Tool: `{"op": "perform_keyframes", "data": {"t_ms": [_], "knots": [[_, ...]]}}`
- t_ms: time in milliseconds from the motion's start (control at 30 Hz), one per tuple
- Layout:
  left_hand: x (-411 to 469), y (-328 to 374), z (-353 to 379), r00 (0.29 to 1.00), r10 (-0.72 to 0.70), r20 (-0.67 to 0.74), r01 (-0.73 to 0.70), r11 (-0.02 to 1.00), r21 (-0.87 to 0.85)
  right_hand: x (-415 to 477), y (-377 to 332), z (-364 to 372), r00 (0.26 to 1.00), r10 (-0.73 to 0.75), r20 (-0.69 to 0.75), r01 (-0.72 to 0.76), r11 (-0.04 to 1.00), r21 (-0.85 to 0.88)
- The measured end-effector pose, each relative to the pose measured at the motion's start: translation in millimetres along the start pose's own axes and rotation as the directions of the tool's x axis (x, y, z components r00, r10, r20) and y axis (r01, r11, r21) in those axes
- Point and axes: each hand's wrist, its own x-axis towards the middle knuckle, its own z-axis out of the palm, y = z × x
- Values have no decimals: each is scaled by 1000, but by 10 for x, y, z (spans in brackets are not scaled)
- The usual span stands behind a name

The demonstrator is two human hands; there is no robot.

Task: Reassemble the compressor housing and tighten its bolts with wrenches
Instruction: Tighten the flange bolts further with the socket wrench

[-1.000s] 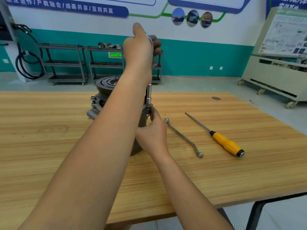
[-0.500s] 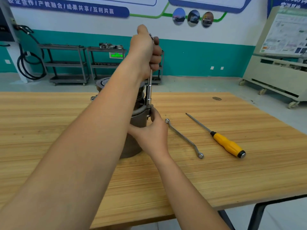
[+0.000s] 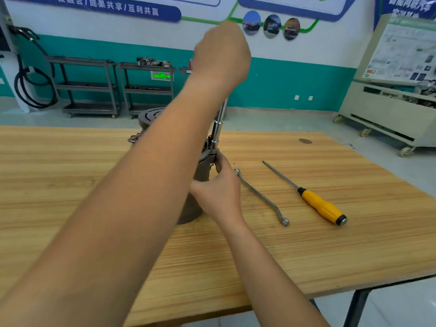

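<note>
Both hands are gripping: my left hand [image 3: 221,55] wraps the top of the upright socket wrench [image 3: 218,128], and straight below this grip my right hand [image 3: 219,190] holds the compressor housing [image 3: 201,171] on the table [image 3: 70,161]. A ring spanner [image 3: 259,197] lies just right of the lower grip.

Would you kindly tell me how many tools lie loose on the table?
2: a ring spanner just right of the right hand, and a yellow-handled screwdriver further right. Others may be hidden.
</note>
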Motion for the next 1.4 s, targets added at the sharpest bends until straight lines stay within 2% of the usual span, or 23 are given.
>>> {"op": "perform_keyframes", "data": {"t_ms": [67, 133, 167, 267, 367, 433, 500, 567, 600, 667, 733, 800, 833, 900, 933, 1000, 1033, 1100, 1167, 1267, 1333, 1400], "knots": [[-70, 36, 138, 997, -77, -18, 68, 958, -280, -7, -28, -4, 1000, -5, -2, 5, 1000, 19], [-95, 38, 230, 986, -166, -27, 123, 822, -555, -10, -55, -8, 1000, 8, -1, -8, 1000, 13], [-82, 25, 247, 985, -171, -17, 124, 775, -620, -13, -55, -13, 1000, 3, 5, -3, 1000, 2], [-70, -3, 210, 988, -96, 124, 154, 734, -661, 4, -15, -19, 1000, -13, -13, 13, 999, -34], [-50, -103, 119, 961, -7, 278, 199, 716, -670, 46, 35, -21, 1000, 1, -31, -2, 999, -52], [-11, -197, 50, 896, 108, 431, 251, 677, -692, 61, 49, -27, 1000, 1, -28, -3, 999, -51], [36, -272, -30, 787, 226, 573, 330, 632, -702, 61, 58, -25, 1000, -4, -26, 3, 999, -41], [55, -294, -71, 716, 277, 641, 380, 615, -690, 62, 60, -24, 1000, -4, -23, 3, 999, -42], [54, -287, -89, 706, 265, 657, 387, 633, -671, 65, 60, -27, 1000, -3, -19, 2, 999, -49], [64, -255, -160, 741, 189, 645, 308, 758, -576, 60, 56, -35, 1000, -1, -6, 1, 998, -60], [68, -192, -243, 843, 124, 524, 65, 943, -328, 52, 46, -43, 1000, 3, 2, -2, 998, -68], [40, -99, -237, 922, 136, 362, -120, 990, -67, 41, 23, -36, 1000, 12, 4, -12, 998, -68], [6, -44, -186, 953, 136, 270, -140, 990, -4, 33, 11, -28, 1000, 19, 5, -18, 998, -65], [-95, 34, 1, 995, 86, 57, -84, 996, -43, 10, -29, -17, 1000, 29, 7, -28, 997, -70], [-112, 42, 77, 1000, 13, -22, -16, 988, -152, -2, -50, -13, 1000, 27, 9, -27, 997, -73], [-78, 15, 148, 989, -111, -93, 64, 911, -406, -9, -67, -15, 1000, 17, 1, -17, 997, -70], [-58, -14, 159, 986, -109, -129, 40, 892, -450, -6, -67, -19, 1000, 16, -5, -16, 998, -67], [-60, -36, 163, 980, 1, -198, -69, 940, -335, 6, -49, -30, 1000, 19, 2, -19, 998, -68], [-58, -33, 178, 977, 104, -188, -149, 959, -243, 10, -24, -42, 1000, 21, 12, -20, 998, -61], [-21, -28, 161, 974, 214, -73, -226, 946, -234, 36, -4, -56, 1000, 20, 0, -20, 997, -70], [-9, -35, 94, 956, 288, 61, -259, 921, -291, 59, 17, -71, 1000, -12, 4, 12, 995, -100], [-21, -82, -30, 909, 347, 232, -220, 871, -440, 74, 15, -91, 999, -36, 20, 38, 994, -102]]}}
